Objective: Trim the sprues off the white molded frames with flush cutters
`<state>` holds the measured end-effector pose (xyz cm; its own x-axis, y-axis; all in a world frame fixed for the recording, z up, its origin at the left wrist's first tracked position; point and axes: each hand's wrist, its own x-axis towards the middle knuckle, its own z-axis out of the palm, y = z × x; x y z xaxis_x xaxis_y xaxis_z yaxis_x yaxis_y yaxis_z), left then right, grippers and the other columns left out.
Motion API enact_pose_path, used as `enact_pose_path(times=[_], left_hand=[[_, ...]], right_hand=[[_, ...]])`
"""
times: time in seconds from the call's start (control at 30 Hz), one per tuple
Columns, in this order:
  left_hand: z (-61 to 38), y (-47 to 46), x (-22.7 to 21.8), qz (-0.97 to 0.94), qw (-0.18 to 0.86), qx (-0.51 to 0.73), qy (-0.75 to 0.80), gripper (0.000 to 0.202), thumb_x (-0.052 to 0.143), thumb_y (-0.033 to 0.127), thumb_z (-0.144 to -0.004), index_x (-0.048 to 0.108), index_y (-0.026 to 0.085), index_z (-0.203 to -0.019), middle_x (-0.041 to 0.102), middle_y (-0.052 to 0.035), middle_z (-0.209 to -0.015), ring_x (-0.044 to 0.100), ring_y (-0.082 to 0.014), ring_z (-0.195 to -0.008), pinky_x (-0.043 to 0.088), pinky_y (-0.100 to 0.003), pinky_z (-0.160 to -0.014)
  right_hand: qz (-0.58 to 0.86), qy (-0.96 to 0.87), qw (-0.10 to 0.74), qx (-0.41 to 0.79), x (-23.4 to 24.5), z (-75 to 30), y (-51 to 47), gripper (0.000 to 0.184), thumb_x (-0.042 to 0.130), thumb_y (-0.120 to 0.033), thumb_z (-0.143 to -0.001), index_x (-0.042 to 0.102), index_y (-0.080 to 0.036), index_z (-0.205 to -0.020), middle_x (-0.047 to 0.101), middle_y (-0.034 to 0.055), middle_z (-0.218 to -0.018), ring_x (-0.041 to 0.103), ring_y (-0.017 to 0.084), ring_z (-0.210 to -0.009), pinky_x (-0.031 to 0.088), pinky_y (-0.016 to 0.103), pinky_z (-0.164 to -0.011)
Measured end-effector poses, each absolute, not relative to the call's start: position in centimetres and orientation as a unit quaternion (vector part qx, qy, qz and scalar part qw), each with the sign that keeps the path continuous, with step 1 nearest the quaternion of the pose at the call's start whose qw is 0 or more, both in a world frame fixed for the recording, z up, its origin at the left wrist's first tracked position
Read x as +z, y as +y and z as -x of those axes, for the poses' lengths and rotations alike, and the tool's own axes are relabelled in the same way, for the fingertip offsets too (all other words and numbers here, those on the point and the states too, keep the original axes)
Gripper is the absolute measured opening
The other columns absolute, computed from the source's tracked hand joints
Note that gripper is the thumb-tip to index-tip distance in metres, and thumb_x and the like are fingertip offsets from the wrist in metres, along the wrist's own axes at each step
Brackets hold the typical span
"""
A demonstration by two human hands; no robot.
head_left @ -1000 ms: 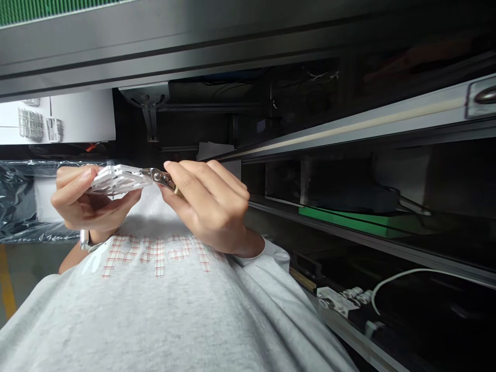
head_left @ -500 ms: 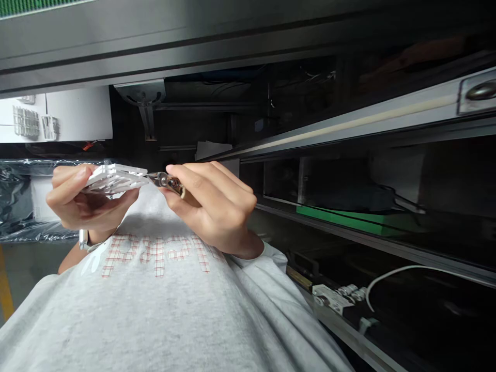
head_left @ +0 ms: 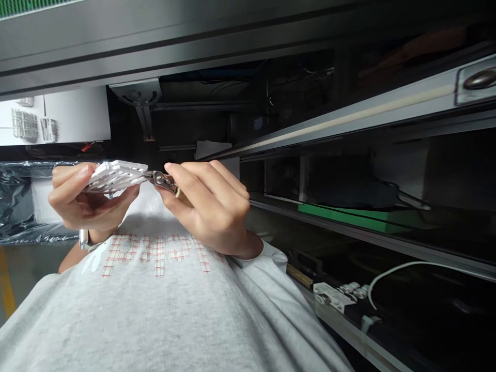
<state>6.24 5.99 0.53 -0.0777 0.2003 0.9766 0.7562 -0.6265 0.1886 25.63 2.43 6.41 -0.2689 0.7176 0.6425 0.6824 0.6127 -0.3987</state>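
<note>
My left hand [head_left: 83, 199] is closed on a white slatted plastic part [head_left: 116, 176], with fingers along its far left edge and the thumb beneath. My right hand [head_left: 211, 201] grips a small pair of nippers [head_left: 159, 179] whose handles are mostly hidden in the palm. The metal jaws point left and meet the right end of the white part. Whether the jaws are closed on the plastic is too small to tell. Both hands are in front of the grey shirt [head_left: 155, 310].
Similar white slatted parts [head_left: 25, 124] lie on a white surface [head_left: 79, 116] at the far left. Clear plastic film [head_left: 17, 204] is below it. A dark metal beam [head_left: 194, 31] runs across the top. Shelving on the right holds a green box [head_left: 349, 217]; a white cable [head_left: 403, 267] hangs lower down.
My right hand and the nippers have moved slightly left and up, so the jaws now overlap the white part's right end. The left hand has barely moved.
</note>
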Motion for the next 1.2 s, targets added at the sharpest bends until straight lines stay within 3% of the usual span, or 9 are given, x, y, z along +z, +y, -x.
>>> enact_pose_path(times=[0.23, 0.47, 0.6, 0.77, 0.97, 1.1, 1.2], left_hand=[[-6.0, 5.8, 0.0, 0.637, 0.181, -0.644, -0.383, 0.053, 0.081, 0.044, -0.065, 0.059, 0.018, -0.105, 0.032, 0.0048, -0.075, 0.031, -0.0098, -0.061, 0.029, -0.025, -0.064], [-5.8, 5.6, 0.3, 0.649, 0.152, -0.640, -0.383, 0.047, 0.080, 0.036, -0.068, 0.060, 0.016, -0.106, 0.036, 0.0047, -0.076, 0.040, -0.0093, -0.063, 0.033, -0.025, -0.065], [-5.5, 5.5, 0.4, 0.634, 0.149, -0.649, -0.392, 0.052, 0.085, 0.042, -0.063, 0.060, 0.016, -0.101, 0.034, 0.0052, -0.078, 0.036, -0.0077, -0.063, 0.036, -0.027, -0.071], [-5.0, 5.5, 0.1, 0.639, 0.191, -0.628, -0.400, 0.057, 0.079, 0.049, -0.065, 0.061, 0.016, -0.108, 0.041, 0.0049, -0.079, 0.039, -0.0082, -0.061, 0.034, -0.025, -0.065], [-4.7, 4.9, -0.6, 0.633, 0.159, -0.632, -0.417, 0.064, 0.083, 0.049, -0.063, 0.057, 0.014, -0.110, 0.043, 0.0028, -0.085, 0.048, -0.0110, -0.071, 0.040, -0.024, -0.063], [-5.2, 3.8, 0.2, 0.565, 0.031, -0.646, -0.512, 0.074, 0.091, 0.059, -0.051, 0.057, 0.016, -0.101, 0.048, 0.0022, -0.088, 0.055, -0.0140, -0.078, 0.052, -0.034, -0.077], [-5.7, 3.0, 1.3, 0.509, -0.245, -0.650, -0.508, 0.063, 0.095, 0.047, -0.059, 0.066, 0.016, -0.105, 0.059, -0.0005, -0.091, 0.060, -0.0131, -0.080, 0.054, -0.030, -0.081]], right_hand=[[0.450, -0.797, 0.403, 0.025, 6.4, -25.5, 2.5, 0.018, 0.063, -0.031, -0.101, 0.072, -0.016, -0.105, 0.076, 0.0038, -0.084, 0.064, 0.015, -0.070, 0.054, 0.031, -0.066], [0.446, -0.802, 0.397, 0.028, 6.5, -25.2, 2.8, 0.016, 0.064, -0.027, -0.099, 0.073, -0.015, -0.105, 0.076, 0.0048, -0.084, 0.065, 0.016, -0.070, 0.053, 0.031, -0.066], [0.438, -0.807, 0.395, 0.028, 6.7, -25.0, 3.0, 0.015, 0.065, -0.025, -0.099, 0.074, -0.015, -0.105, 0.076, 0.0051, -0.085, 0.065, 0.016, -0.072, 0.053, 0.031, -0.067], [0.443, -0.814, 0.375, 0.019, 6.8, -24.6, 3.1, 0.013, 0.063, -0.024, -0.100, 0.074, -0.018, -0.102, 0.076, 0.0034, -0.084, 0.065, 0.015, -0.071, 0.055, 0.030, -0.069], [0.444, -0.778, 0.425, 0.133, 6.9, -24.5, 3.4, 0.014, 0.063, -0.029, -0.100, 0.071, -0.019, -0.094, 0.072, 0.0005, -0.078, 0.061, 0.012, -0.066, 0.054, 0.027, -0.066], [0.481, -0.711, 0.445, 0.257, 6.2, -24.5, 4.1, 0.022, 0.067, -0.041, -0.098, 0.070, -0.020, -0.091, 0.065, -0.0020, -0.075, 0.054, 0.010, -0.060, 0.052, 0.027, -0.062], [0.482, -0.678, 0.421, 0.363, 5.5, -24.2, 4.5, 0.030, 0.071, -0.049, -0.093, 0.068, -0.019, -0.093, 0.061, -0.0029, -0.075, 0.051, 0.009, -0.060, 0.048, 0.026, -0.057]])
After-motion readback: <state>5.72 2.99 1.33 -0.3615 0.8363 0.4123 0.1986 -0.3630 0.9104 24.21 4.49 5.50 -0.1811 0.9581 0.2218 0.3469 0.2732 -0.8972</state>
